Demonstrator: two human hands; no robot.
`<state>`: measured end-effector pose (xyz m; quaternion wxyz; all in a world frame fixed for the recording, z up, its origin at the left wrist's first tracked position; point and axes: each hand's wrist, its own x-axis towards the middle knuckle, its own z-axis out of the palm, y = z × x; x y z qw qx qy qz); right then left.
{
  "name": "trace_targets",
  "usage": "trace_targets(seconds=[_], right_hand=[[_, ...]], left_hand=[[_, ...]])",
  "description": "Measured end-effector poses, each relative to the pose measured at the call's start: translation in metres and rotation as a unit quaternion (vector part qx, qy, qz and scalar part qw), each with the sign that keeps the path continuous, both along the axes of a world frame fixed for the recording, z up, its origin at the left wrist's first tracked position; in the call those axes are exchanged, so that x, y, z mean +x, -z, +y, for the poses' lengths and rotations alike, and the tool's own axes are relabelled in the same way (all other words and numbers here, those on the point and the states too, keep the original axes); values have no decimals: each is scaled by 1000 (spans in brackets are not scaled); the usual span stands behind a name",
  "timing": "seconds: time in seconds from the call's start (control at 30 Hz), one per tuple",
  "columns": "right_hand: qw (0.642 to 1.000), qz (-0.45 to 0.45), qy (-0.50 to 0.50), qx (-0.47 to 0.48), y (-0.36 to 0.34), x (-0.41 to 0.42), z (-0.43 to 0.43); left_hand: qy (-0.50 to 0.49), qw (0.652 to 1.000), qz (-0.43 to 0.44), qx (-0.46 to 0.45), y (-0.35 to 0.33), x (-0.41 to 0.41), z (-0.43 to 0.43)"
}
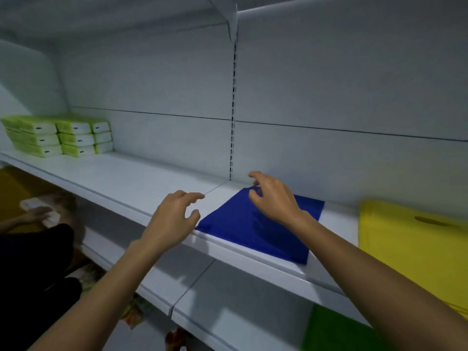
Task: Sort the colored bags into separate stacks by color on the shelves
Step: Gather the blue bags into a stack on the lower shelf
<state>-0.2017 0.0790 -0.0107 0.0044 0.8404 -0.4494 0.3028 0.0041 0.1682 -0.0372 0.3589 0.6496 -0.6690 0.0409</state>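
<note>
Flat blue bag (240, 236) under right hand (273, 198), fingers loose, gripping nothing; left hand (172, 219) relaxed beside it; smooth white shelf (126, 178) beneath.

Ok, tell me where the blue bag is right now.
The blue bag lies flat on the white shelf, right of centre in the head view, beneath the right hand, with the yellow bag to its right.
</note>
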Motion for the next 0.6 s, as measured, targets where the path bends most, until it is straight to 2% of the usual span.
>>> trace_targets(seconds=[0.2, 0.4, 0.5, 0.6], right_hand=[[994, 4, 105, 11, 1, -22, -43], [969, 16, 245, 30, 9, -55, -50], [942, 7, 332, 54, 27, -58, -53], [897, 12, 421, 136, 56, -48, -51]], left_hand=[[75, 997, 4, 34, 6, 5, -86], [128, 986, 0, 105, 23, -2, -146], [128, 986, -7, 102, 36, -2, -159], [112, 986, -21, 121, 49, -1, -165]])
